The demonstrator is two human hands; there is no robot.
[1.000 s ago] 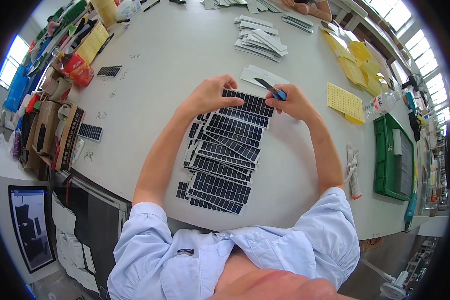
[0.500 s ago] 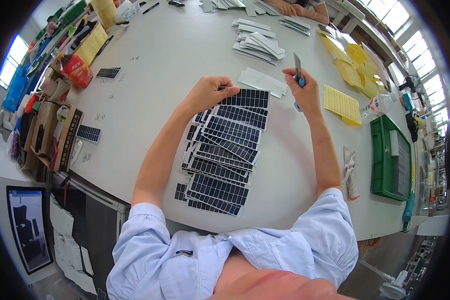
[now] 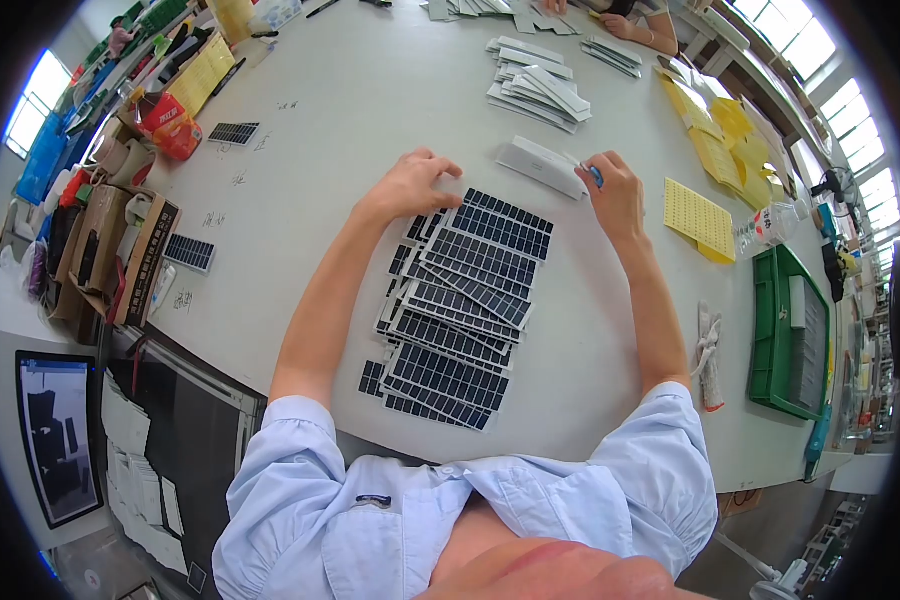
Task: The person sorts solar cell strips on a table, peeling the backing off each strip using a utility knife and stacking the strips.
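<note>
Small dark solar panels (image 3: 475, 270) with white edges lie in a long, overlapping pile in front of me. At the pile's far left corner is my left hand (image 3: 415, 185), its thumb and fingers apart and the thumb close to the uppermost panel. My right hand (image 3: 615, 190) is closed around a blue-handled knife (image 3: 597, 176), whose blade scarcely shows from here. The knuckles are right at the right end of a pale panel lying white side up (image 3: 542, 166), beyond the pile.
White-backed strips (image 3: 538, 85) are heaped farther back, near another person's arm (image 3: 640, 32). To the right are yellow sheets (image 3: 698, 218), a plastic bottle (image 3: 765, 228), a white glove (image 3: 708, 360) and a green crate (image 3: 785, 330). Single panels (image 3: 189, 253) and cardboard boxes (image 3: 140, 260) are at left.
My right hand has turned the knife down from its upright position and brought it to the pale panel's end. The left fingers have parted from the top panel's edge.
</note>
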